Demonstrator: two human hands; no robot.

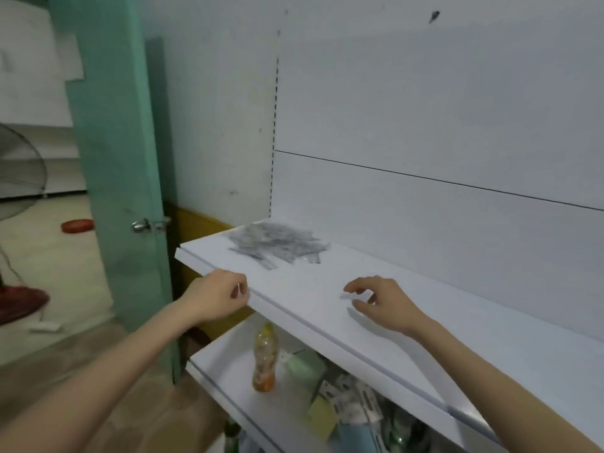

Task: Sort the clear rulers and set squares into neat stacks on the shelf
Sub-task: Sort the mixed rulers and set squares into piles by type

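We're at the white shelf (425, 325) — the clear rulers and set squares (277, 245) lie in a loose heap at its far left end, unsorted. Our right hand (382, 302) hovers over the bare board, fingers apart and empty. Left hand (215, 295) curls at the front lip — we can't tell whether it grips anything.

Green door (124, 191), standing fan (19, 171), plastic bottle (265, 358) below.

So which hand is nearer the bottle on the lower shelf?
Left. The left hand sits at the front edge of the upper shelf, above-left of the bottle; the right hand hovers over that shelf, farther right.
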